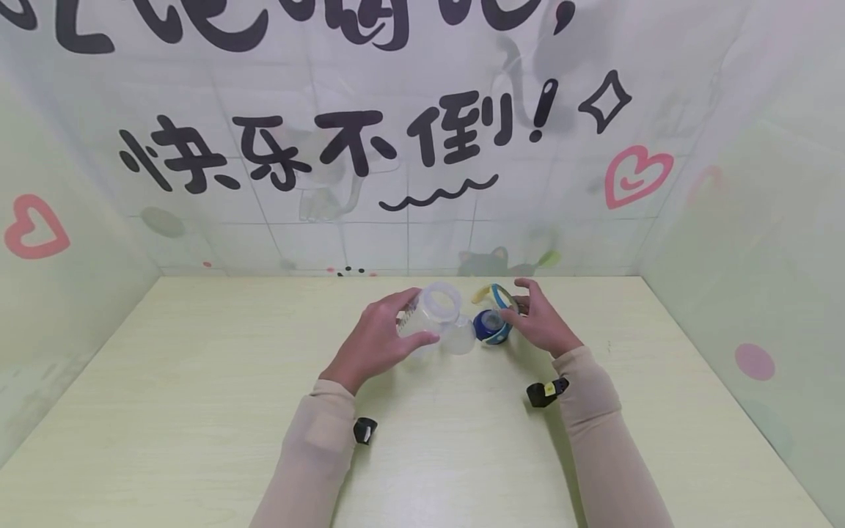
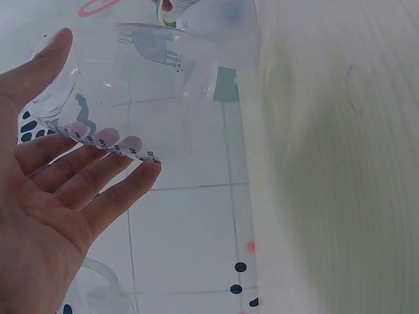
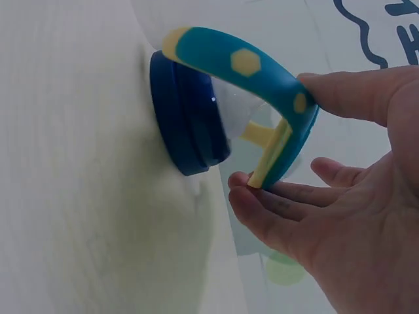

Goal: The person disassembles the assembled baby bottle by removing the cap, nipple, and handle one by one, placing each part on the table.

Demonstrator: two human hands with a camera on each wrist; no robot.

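In the head view my left hand (image 1: 376, 334) holds a clear baby bottle (image 1: 432, 315), its open mouth facing up and tilted. The thumb is on one side, the fingertips on the other along the printed scale; the left wrist view shows the bottle (image 2: 137, 91) raised off the table. My right hand (image 3: 366, 190) pinches a blue-and-yellow bottle handle (image 3: 245, 62) between thumb and fingers. Directly by the handle, a dark blue collar (image 3: 183, 111) with a clear teat stands on the table. A translucent dome cap (image 1: 460, 339) sits between bottle and collar.
The pale wood-grain table (image 1: 436, 455) ends at a printed back curtain (image 1: 370, 242). Side curtains (image 1: 746, 293) close in the left and right. A black wrist strap (image 1: 546, 394) sits by the right sleeve.
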